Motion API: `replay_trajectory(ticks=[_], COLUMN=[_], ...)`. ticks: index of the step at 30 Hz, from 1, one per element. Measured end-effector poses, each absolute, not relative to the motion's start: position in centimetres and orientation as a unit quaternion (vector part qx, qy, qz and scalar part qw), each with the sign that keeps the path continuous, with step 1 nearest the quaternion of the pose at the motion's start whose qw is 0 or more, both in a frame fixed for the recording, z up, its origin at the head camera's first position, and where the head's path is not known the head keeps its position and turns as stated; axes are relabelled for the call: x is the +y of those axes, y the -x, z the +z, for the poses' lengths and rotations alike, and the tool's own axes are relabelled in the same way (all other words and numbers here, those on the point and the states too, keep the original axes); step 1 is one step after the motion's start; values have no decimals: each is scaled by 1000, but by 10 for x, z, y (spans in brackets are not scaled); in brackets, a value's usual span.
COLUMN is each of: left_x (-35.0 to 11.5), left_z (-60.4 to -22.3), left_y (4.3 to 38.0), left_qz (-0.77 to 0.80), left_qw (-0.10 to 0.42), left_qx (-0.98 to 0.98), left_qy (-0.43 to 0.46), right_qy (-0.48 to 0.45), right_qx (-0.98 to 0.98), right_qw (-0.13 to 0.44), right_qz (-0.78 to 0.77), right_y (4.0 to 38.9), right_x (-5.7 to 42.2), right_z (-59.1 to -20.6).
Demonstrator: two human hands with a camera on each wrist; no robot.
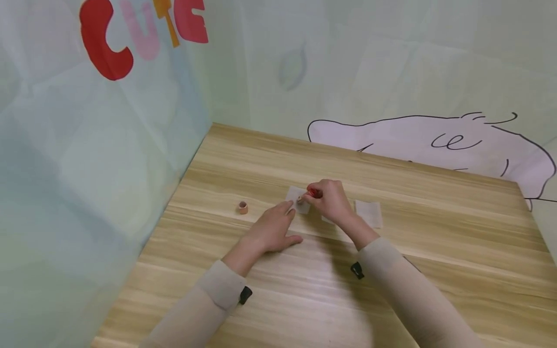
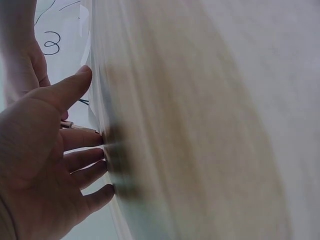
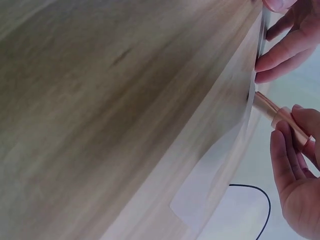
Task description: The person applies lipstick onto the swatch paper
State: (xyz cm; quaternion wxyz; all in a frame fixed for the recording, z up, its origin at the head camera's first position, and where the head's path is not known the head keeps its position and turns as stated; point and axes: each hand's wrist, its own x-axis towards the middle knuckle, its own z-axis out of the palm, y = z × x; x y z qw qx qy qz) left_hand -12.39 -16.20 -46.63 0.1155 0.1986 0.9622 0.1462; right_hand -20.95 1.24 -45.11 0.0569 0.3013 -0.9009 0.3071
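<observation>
Right hand (image 1: 331, 199) pinches the tube (image 3: 264, 106), end at the paper (image 1: 294, 191); contact hard to confirm. Left hand (image 1: 272, 227) extended, gripping nothing, at paper's edge. Best: light pressure, paper pinned flat.

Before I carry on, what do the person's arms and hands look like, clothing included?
The left sleeve and right sleeve are long, plain light beige, ending near the wrists. The left hand and right hand wear no gloves. A small black piece juts out beside the left sleeve, a second black piece beside the right.
</observation>
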Motion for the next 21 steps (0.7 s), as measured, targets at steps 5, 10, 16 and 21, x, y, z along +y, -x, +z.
replay_trajectory(ticks=[5,10,16,21], left_x=[-162,-161,-159,-159], left_z=[-464,-463,-461,-459], left_y=[124,124,124,124], left_qz=[143,141,144,143], left_qw=[118,113,113,116], left_qx=[963,962,963,964], left_qy=[-198,-203,-199,-192], right_qy=[-305,-289,-222,-184], right_qx=[-896,-894,-879,-873], right_qw=[38,28,69,72], right_qz=[320,342,416,446], right_y=[207,207,210,209], right_x=[13,17,35,51], right_z=[-450,-446,-434,-430])
